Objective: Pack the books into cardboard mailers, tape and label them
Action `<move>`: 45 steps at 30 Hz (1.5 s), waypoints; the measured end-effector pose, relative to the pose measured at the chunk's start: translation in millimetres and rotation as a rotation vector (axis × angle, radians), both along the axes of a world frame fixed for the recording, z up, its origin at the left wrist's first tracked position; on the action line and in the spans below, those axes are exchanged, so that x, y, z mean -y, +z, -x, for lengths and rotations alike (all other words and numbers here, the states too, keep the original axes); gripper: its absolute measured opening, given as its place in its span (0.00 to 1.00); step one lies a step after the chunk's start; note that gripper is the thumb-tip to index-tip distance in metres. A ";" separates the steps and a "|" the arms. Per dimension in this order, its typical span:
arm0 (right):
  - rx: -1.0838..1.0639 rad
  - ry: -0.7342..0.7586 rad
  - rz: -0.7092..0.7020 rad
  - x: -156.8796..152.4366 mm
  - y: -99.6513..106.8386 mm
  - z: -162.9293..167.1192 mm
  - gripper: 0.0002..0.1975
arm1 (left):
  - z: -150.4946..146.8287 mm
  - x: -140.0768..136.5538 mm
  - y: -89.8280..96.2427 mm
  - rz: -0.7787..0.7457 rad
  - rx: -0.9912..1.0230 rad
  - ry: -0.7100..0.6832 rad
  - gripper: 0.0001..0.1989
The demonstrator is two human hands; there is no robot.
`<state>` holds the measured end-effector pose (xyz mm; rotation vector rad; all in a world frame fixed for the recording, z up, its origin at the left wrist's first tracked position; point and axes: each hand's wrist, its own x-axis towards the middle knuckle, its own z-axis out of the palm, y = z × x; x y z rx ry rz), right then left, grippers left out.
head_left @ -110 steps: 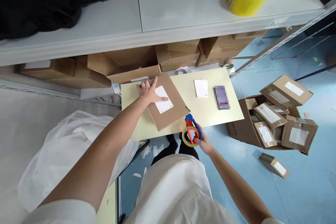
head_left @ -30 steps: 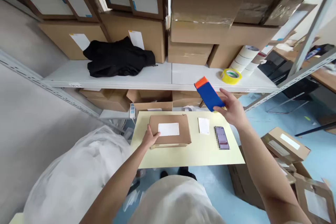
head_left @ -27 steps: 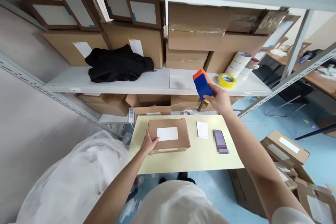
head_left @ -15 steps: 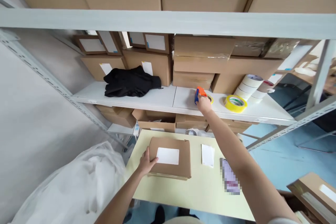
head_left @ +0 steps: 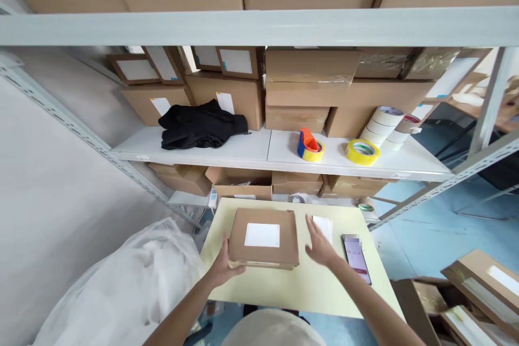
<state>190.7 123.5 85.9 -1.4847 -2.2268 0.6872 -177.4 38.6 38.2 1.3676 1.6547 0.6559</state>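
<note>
On the pale yellow table (head_left: 259,292) lies a closed cardboard box (head_left: 239,232) with a white label (head_left: 262,235) on its top. My left hand (head_left: 222,266) grips its front left corner, fingers along the left side and thumb along the front edge. To the right of the box, my right hand (head_left: 320,243) is in the air with fingers spread, holding nothing and apart from the box. White paper slips (head_left: 325,227) lie partly behind that hand. An orange and blue tape dispenser (head_left: 308,143) with yellow tape stands on the shelf.
A phone (head_left: 357,259) lies at the table's right. The shelf (head_left: 251,146) above the table's far edge holds a yellow tape roll (head_left: 362,152), stacked white rolls (head_left: 379,127), black cloth (head_left: 203,125) and boxes. A white plastic bag (head_left: 125,286) bulges at left; open cartons (head_left: 421,308) stand at right.
My right hand has let go of the tape dispenser on the shelf and come down beside the box. My left hand has shifted from the box's top left to its front left corner.
</note>
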 end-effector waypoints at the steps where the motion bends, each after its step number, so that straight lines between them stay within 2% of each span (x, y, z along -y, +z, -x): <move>1: 0.009 0.048 0.164 23.1 -26.8 1.8 0.54 | 3.1 3.4 -2.2 0.014 0.031 -0.003 0.69; 2: -0.004 0.053 0.279 42.0 -49.0 6.5 0.57 | 5.0 5.1 -3.6 0.026 0.062 -0.005 0.69; 4: -0.099 -0.005 0.385 65.8 -78.2 22.0 0.58 | 4.7 4.5 -3.5 0.030 0.135 -0.003 0.64; 6: -0.249 -0.083 0.381 73.9 -89.5 39.6 0.50 | 0.7 1.0 0.6 0.025 0.195 0.001 0.55; 8: -0.389 -0.152 0.343 72.9 -88.7 51.7 0.38 | -3.2 -3.1 7.7 0.026 0.215 0.012 0.46; 11: -0.514 -0.205 0.348 68.3 -74.7 51.2 0.24 | -4.2 -9.4 21.2 0.036 0.227 -0.002 0.39; 13: -0.531 -0.230 0.364 66.5 -59.1 41.5 0.20 | -3.2 -15.6 31.1 0.013 0.230 -0.039 0.36; 15: -0.476 -0.304 0.341 64.5 -38.9 30.4 0.21 | -3.4 -24.1 41.6 -0.055 0.211 -0.046 0.35; 19: -0.360 -0.471 0.251 56.5 2.0 18.6 0.27 | -9.7 -42.5 60.0 -0.163 0.088 0.052 0.29; 22: -0.338 -0.491 0.256 53.5 13.9 18.9 0.27 | -16.4 -49.2 64.7 -0.126 -0.083 0.059 0.23; 27: -0.150 -0.478 0.329 61.8 -6.6 18.6 0.21 | -27.7 -48.8 54.0 -0.028 -0.249 -0.076 0.17; 29: -0.131 -0.472 0.346 64.7 -15.6 16.7 0.21 | -31.8 -49.3 50.7 -0.004 -0.265 -0.080 0.17; 31: -0.130 -0.452 0.348 65.6 -19.4 15.6 0.23 | -36.2 -50.3 52.0 -0.017 -0.326 -0.061 0.21; 33: -0.062 -0.441 0.250 65.7 -18.0 16.8 0.26 | -42.2 -50.1 58.1 -0.116 -0.444 -0.059 0.27; 35: 0.040 -0.406 0.058 66.9 -13.2 20.8 0.28 | -51.4 -47.5 66.6 -0.268 -0.553 -0.151 0.29; 37: 0.118 -0.282 -0.100 69.7 -7.7 27.1 0.29 | -64.1 -42.6 73.3 -0.368 -0.588 -0.328 0.31; 40: 0.208 -0.025 -0.133 74.9 -2.5 36.8 0.30 | -86.2 -33.7 72.7 -0.363 -0.572 -0.581 0.37; 42: 0.247 0.059 -0.101 77.2 -2.8 39.6 0.32 | -99.8 -29.0 66.3 -0.314 -0.580 -0.654 0.40; 45: 0.183 0.102 -0.054 77.4 -9.0 32.8 0.33 | -116.7 -25.9 57.4 -0.278 -0.608 -0.675 0.41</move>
